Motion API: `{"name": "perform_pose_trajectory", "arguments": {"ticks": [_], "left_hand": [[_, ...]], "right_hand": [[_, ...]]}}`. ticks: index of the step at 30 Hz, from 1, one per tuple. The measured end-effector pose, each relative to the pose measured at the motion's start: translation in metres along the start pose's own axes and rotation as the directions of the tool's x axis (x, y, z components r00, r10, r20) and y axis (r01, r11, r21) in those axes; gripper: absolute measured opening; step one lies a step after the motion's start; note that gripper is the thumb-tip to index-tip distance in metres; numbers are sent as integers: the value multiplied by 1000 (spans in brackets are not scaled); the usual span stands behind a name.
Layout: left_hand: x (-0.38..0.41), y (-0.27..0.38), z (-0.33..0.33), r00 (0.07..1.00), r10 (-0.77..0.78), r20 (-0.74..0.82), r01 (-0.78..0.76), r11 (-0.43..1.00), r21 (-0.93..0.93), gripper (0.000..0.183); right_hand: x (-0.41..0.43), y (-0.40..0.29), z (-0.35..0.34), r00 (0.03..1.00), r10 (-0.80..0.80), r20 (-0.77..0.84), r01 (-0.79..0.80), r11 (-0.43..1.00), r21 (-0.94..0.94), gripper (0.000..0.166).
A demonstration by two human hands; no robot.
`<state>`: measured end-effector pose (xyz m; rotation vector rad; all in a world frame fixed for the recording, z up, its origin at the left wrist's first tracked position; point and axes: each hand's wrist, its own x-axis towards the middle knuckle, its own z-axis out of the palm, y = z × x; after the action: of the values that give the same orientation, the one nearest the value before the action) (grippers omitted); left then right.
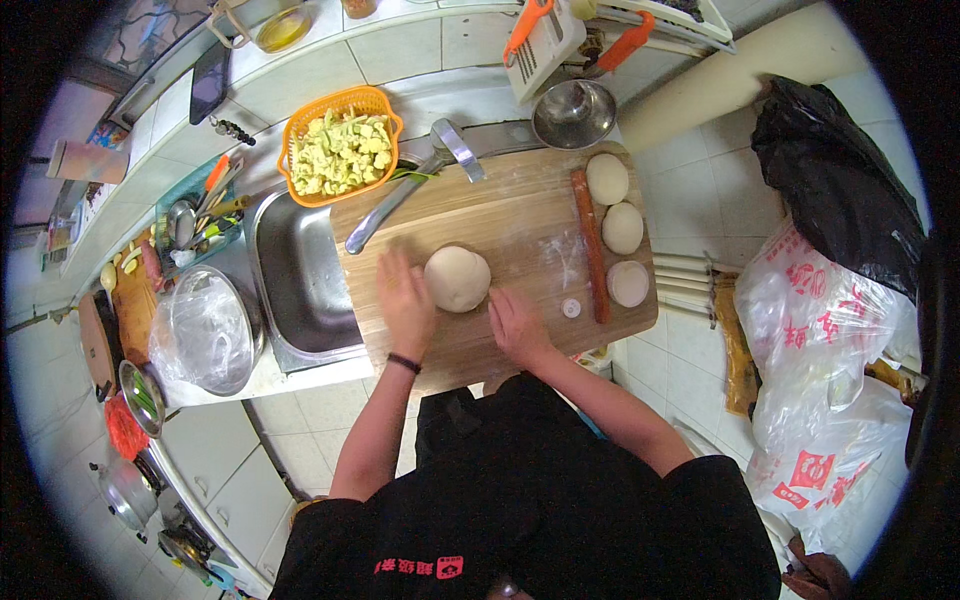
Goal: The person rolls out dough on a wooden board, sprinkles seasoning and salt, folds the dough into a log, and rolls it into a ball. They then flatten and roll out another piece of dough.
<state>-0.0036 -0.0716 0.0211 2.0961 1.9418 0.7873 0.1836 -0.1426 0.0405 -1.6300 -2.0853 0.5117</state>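
A round of pale dough (457, 279) lies on the wooden board (495, 217) in front of me. My left hand (405, 296), somewhat blurred, is held flat along the dough's left side. The fingertips of my right hand (517, 322) are at its lower right edge, fingers slightly bent; whether they touch it is unclear. Three smaller dough pieces, the top one (607, 179), the middle one (622, 228) and the bottom one (628, 283), line the board's right side. Left of them lies a reddish wooden rolling pin (590, 247), with a small white disc (571, 307) beside it.
The faucet (397, 199) reaches over the board's upper left. An orange basket of cut cauliflower (287, 139) stands behind the steel sink (304, 262). A metal bowl (574, 112) sits at the board's back edge. Left is a plastic-covered bowl (206, 330); plastic bags (825, 300) hang right.
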Motion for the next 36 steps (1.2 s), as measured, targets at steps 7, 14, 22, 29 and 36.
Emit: {"name": "perform_pose_trajectory", "arguments": {"ticks": [7,14,22,29,36], "left_hand": [[19,46,67,944,212,253,-288,904,317,54],[19,49,71,920,155,360,-299,872,389,55],[26,49,71,902,135,409,-312,860,403,57],[29,46,70,897,147,417,-335,840,426,58],[35,45,66,883,162,440,-399,751,525,60]], "right_hand": [[94,-31,17,990,141,7,-138,974,-177,58],[103,-10,24,983,91,160,-65,985,-159,63],[116,-11,20,984,82,155,-67,993,-101,62],[116,-8,23,989,84,125,-75,994,-76,63],[111,-8,21,996,85,29,-84,996,-30,62]]}}
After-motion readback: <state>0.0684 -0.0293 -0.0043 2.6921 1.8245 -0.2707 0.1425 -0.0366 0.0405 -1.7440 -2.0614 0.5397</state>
